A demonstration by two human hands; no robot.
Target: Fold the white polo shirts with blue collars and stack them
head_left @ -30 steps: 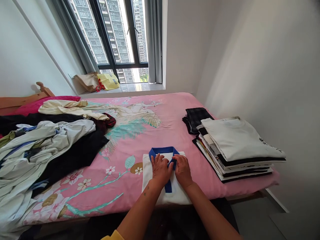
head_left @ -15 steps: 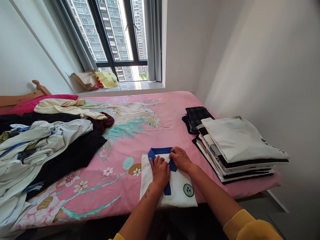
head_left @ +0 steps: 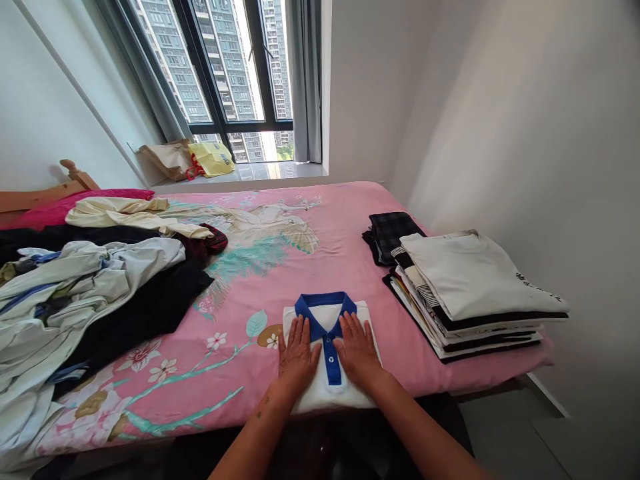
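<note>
A folded white polo shirt [head_left: 320, 395] with a blue collar and blue button placket lies face up at the near edge of the bed. My left hand [head_left: 299, 353] rests flat on its left side, fingertips touching the collar. On the other side of the placket, my right hand [head_left: 359, 350] is pressed flat too, fingers pointing up toward the collar. Neither hand grips the cloth. The round badge on the chest is hidden under my right hand or arm.
To the right stands a stack of folded clothes [head_left: 465, 280], with dark folded garments [head_left: 395, 233] behind it. A heap of loose clothes [head_left: 100, 287] covers the left of the pink bedsheet [head_left: 340, 227]. Bags [head_left: 213, 159] sit on the windowsill.
Both hands have left the collar's middle and moved apart, down onto the two sides of the shirt. The collar now lies spread and the placket is uncovered.
</note>
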